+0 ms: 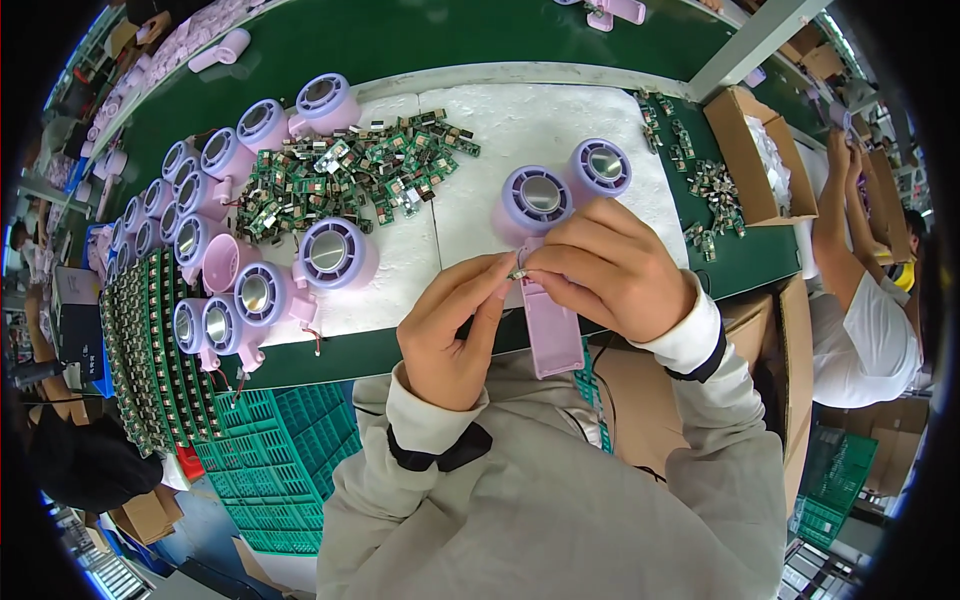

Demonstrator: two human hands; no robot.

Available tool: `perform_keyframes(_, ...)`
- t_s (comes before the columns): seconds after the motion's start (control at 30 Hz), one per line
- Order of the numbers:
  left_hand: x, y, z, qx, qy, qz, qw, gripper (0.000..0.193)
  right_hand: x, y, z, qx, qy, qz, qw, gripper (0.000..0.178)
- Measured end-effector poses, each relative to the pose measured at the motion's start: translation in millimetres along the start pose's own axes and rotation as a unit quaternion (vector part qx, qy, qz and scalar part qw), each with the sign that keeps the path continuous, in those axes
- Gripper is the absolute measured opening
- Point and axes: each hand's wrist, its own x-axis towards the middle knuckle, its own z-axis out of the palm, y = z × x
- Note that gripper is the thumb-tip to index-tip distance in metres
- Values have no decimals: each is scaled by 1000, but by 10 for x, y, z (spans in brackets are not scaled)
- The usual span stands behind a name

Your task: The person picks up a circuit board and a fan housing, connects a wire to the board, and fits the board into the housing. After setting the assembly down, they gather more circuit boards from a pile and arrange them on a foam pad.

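At the table's front edge, my left hand (450, 335) pinches a small green circuit board (517, 274) between thumb and fingertips. My right hand (622, 272) is closed at the same board from the other side, its fingertips hiding part of it. Beneath the hands lies a handheld fan with a lilac round head (536, 203) and a pink handle (553, 335) that points toward me, its trough-like inside facing up. A second fan head (600, 168) sits just behind my right hand. Whether a wire joins the board to the fan is hidden by my fingers.
A heap of circuit boards (340, 165) lies on the white foam sheet (480, 120). Several fans (335, 252) crowd the left, beside rows of board panels (150, 340). Loose parts (715, 190) and a cardboard box (752, 150) stand right. Another person (850, 330) works at far right.
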Motion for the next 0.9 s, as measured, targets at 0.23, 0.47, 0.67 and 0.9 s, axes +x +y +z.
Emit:
perform_keyframes(0.23,-106,69,183,141,52,72,986,37,-27,-153,48,65,27,74,995,21)
perform_keyframes(0.47,-102,2,293,188,95,117,970,36,-90,-311,108,72,24,187,979,20)
perform_keyframes(0.67,-25,103,208,142,67,71,985,34,88,-61,-129,-6,-2,101,995,37)
perform_keyframes(0.9,90,97,68,101,50,62,992,32,676,494,-318,-8,-214,36,976,54)
